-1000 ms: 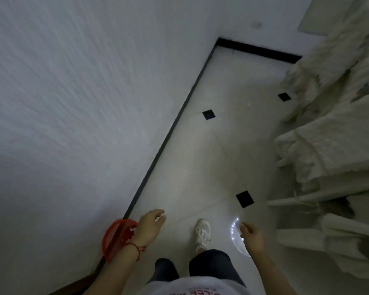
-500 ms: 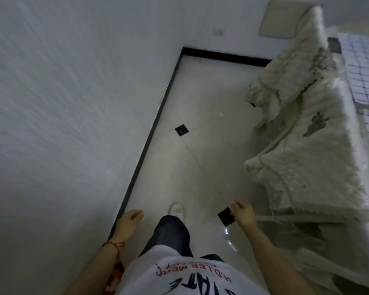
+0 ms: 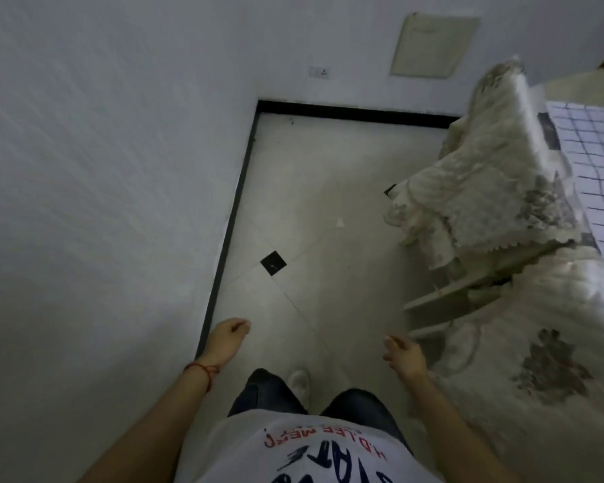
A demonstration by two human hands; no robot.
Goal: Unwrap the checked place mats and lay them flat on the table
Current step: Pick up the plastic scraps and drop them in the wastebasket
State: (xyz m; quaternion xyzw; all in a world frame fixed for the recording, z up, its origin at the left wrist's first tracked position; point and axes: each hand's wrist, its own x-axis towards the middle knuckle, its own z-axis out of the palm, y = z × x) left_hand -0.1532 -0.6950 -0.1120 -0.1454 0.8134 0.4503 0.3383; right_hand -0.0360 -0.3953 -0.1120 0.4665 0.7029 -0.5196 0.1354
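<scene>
A white cloth with a dark checked grid (image 3: 593,176) lies on the table at the far right edge of the view; whether it is a place mat I cannot tell. My left hand (image 3: 226,338) hangs low near the wall, fingers loosely curled, holding nothing. My right hand (image 3: 403,353) is out in front over the floor, fingers loosely apart and empty, just left of the cream cloth that hangs from the table. Both hands are well short of the checked cloth.
A white wall (image 3: 102,203) with a black skirting runs close on my left. Cream lace-edged fabric (image 3: 482,190) drapes over a chair and the table side on the right. Pale tiled floor (image 3: 321,238) with small black insets stretches ahead to the far wall.
I have walked forward along the wall. The view has swung right, bringing the table and checked cloth into sight. The red object by the skirting has left the view.
</scene>
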